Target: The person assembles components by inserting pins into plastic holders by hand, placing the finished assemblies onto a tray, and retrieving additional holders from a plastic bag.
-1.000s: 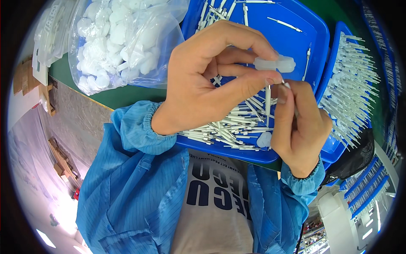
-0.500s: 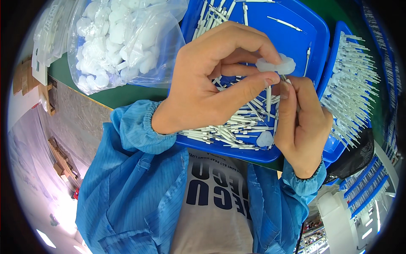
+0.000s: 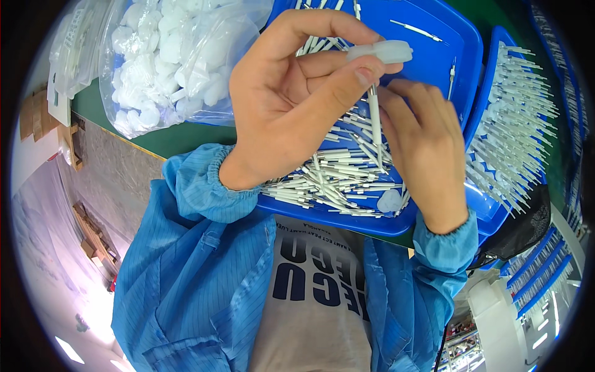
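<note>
Translucent plastic piece (image 3: 393, 52) pinched in left hand (image 3: 276, 111) above blue tray (image 3: 427, 68); likely light, slick, slightly springy: best held by edges. White-sleeved rod (image 3: 375, 118) hangs below thumb, probably stiff: grip mid-length. Right hand (image 3: 427, 142) beside rod, fingertips hidden, hold cannot be told.

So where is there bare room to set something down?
The blue plastic tray is barest at upper right, beyond the right hand, between two lone white rods. Narrow green tabletop shows between the clear plastic bag and blue left cuff. Crowded: the tray's near side, under heaped white rods, and the second blue tray, right, packed with rods.
</note>
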`<action>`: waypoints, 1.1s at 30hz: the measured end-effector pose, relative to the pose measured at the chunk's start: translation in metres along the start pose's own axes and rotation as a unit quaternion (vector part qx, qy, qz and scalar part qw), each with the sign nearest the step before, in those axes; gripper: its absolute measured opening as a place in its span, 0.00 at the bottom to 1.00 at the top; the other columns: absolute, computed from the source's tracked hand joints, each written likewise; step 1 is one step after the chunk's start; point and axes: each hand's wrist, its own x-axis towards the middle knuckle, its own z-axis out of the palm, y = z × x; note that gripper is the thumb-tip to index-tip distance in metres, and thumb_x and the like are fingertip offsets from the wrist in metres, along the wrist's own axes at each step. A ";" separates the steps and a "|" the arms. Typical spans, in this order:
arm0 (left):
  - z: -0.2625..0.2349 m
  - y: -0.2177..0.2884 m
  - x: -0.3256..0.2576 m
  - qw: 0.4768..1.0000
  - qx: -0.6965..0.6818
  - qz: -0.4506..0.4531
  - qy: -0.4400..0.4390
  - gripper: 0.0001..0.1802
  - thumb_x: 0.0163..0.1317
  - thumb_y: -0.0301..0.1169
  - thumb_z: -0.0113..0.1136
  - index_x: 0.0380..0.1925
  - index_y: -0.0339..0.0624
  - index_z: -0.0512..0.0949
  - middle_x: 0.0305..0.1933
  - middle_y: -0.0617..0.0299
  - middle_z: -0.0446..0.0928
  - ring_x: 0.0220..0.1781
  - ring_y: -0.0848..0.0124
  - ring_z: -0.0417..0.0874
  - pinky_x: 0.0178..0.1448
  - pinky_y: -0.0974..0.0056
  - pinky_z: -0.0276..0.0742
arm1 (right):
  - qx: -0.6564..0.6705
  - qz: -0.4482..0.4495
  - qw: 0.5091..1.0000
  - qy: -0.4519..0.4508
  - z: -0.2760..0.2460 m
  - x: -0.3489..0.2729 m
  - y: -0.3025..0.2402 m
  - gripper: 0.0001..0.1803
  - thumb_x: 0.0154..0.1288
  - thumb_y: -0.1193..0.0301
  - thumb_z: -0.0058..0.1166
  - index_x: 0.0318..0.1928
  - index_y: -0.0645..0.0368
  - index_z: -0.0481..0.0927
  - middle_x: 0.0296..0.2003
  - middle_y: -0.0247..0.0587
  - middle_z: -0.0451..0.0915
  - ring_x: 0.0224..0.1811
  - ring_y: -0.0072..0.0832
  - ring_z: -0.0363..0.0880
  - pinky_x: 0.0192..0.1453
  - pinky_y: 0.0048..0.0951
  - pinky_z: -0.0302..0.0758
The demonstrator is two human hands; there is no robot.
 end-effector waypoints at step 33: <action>0.005 0.004 -0.002 0.996 -0.056 -0.030 -0.066 0.14 0.71 0.26 0.55 0.54 0.35 0.71 0.57 0.51 0.73 0.58 0.58 0.82 0.56 0.63 0.84 | 0.161 0.110 0.971 0.136 -0.027 0.005 -0.023 0.09 0.61 0.76 0.65 0.40 0.61 0.80 0.23 0.39 0.81 0.17 0.32 0.78 0.20 0.29 0.71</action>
